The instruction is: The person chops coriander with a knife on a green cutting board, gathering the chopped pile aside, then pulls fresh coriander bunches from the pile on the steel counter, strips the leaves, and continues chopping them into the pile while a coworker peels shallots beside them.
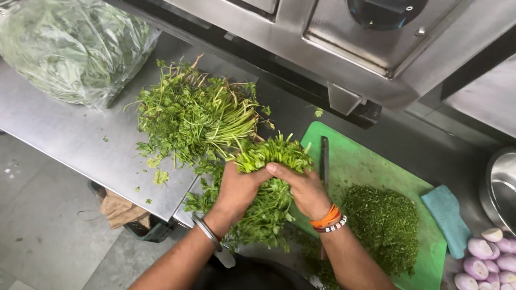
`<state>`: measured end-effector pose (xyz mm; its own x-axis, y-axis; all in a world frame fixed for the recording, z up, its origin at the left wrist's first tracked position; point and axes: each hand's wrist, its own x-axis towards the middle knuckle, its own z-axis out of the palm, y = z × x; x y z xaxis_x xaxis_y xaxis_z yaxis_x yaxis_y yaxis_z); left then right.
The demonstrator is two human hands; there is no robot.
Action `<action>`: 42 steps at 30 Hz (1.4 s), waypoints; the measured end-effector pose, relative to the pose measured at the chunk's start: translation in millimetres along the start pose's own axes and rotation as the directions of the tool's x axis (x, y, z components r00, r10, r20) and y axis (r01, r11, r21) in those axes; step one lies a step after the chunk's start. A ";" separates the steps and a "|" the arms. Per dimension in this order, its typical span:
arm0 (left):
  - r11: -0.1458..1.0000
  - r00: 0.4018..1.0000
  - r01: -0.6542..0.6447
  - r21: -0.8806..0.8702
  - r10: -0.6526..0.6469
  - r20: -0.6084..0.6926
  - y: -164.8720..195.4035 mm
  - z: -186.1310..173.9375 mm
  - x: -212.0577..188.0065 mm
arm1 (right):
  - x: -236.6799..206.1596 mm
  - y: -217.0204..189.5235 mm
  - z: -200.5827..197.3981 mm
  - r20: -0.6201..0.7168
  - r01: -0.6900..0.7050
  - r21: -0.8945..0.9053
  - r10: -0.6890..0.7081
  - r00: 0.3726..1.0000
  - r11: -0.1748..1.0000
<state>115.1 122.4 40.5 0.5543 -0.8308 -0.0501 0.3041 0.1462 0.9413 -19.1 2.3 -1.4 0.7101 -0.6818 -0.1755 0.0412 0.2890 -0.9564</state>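
On the brushed steel counter [61, 135], a crinkled clear bag of greens [72, 43], loose leafy herb pile [190, 117], flat green cutting board [368, 163] with fine chopped heap [383, 221]. Left hand [237, 188] and right hand [304, 189] both clamp a stemmy herb bunch [271, 190] at the board's left edge.

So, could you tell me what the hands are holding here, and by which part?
Both the left hand and right hand grip one bunch of green herbs around its middle, just below the cut stem ends.

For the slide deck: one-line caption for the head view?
Both hands, left and right, grip a herb bunch over a green board.
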 end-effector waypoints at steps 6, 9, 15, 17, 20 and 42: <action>0.998 0.991 -0.069 -0.008 0.068 -0.117 -4.7 19.4 -9.1 | -10.6 -17.5 4.3 -0.197 0.291 0.127 -0.263 0.944 0.948; 0.999 0.976 -0.038 -0.038 0.029 -0.218 -5.3 23.3 -10.6 | -9.6 -7.1 0.4 -0.330 0.340 0.183 -0.269 0.905 0.922; 0.990 0.994 -0.111 0.082 0.112 -0.008 -0.6 25.0 -13.8 | -4.5 19.0 -14.0 -0.328 0.258 0.246 -0.170 0.929 0.934; 0.990 0.992 -0.122 0.074 0.121 0.026 -0.7 27.1 -15.5 | -5.0 19.1 -17.1 -0.267 0.181 0.267 -0.107 0.958 0.947; 0.997 0.997 -0.074 0.025 0.074 -0.019 -4.5 29.9 -17.0 | -9.5 10.6 -17.8 -0.155 0.224 0.151 -0.200 0.967 0.963; 0.976 0.996 0.040 -0.214 -0.022 0.086 0.2 12.5 -13.2 | -12.0 4.9 -7.2 -0.129 0.186 0.176 -0.165 0.978 0.967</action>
<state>98.1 126.7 45.5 0.4788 -0.8770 -0.0418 0.4851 0.2246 0.8451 -32.5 7.0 -5.6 0.5972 -0.8009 -0.0442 0.2959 0.2711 -0.9159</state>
